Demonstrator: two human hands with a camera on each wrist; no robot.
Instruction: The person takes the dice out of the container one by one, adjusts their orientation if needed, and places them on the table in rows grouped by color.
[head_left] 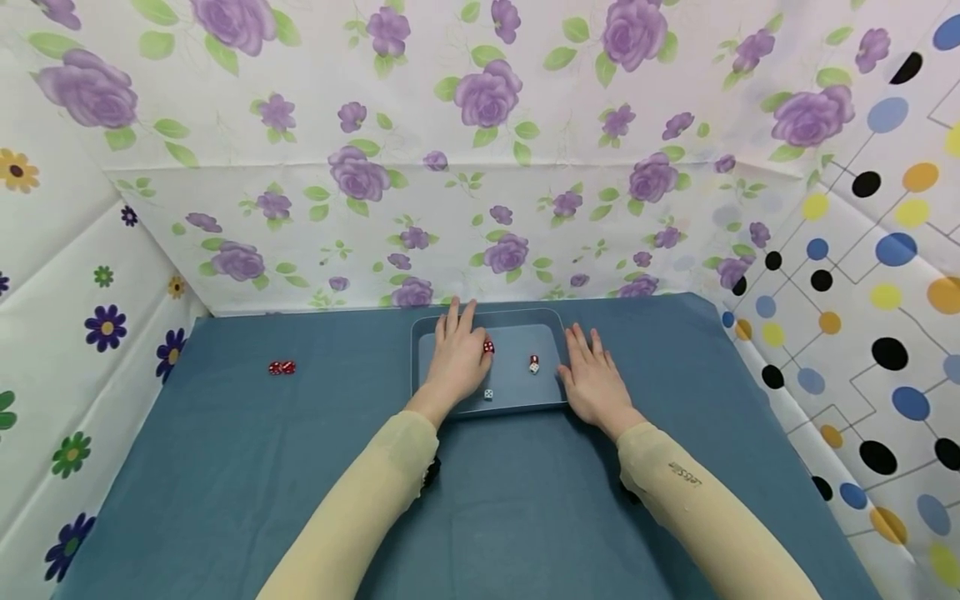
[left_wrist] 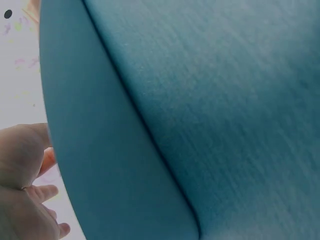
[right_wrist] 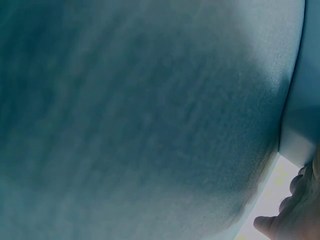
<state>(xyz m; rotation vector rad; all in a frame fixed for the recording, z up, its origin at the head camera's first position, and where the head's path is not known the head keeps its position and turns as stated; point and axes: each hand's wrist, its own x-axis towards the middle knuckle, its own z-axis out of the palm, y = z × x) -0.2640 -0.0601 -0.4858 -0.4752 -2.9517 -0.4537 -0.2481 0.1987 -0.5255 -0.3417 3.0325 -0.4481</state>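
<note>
In the head view my left hand [head_left: 459, 358] reaches over the left side of a blue-grey tray [head_left: 450, 409]. Its thumb and index finger pinch a red die [head_left: 489, 347] with white pips, while the other fingers stretch forward. My right hand [head_left: 597, 385] rests along the tray's right edge with straight fingers, its thumb near the rim. Inside the tray lie a white die [head_left: 488, 395] near the front and, to the right, a red die [head_left: 534, 359] touching another white die [head_left: 534, 367]. Both wrist views show the tray's outer wall [left_wrist: 100, 135] and part of each hand; no dice appear there.
Two red dice [head_left: 282, 367] sit side by side on the blue cloth [head_left: 337, 467], left of the tray. A flowered sheet [head_left: 450, 208] hangs behind the table. Patterned sheets also hang at the left and right.
</note>
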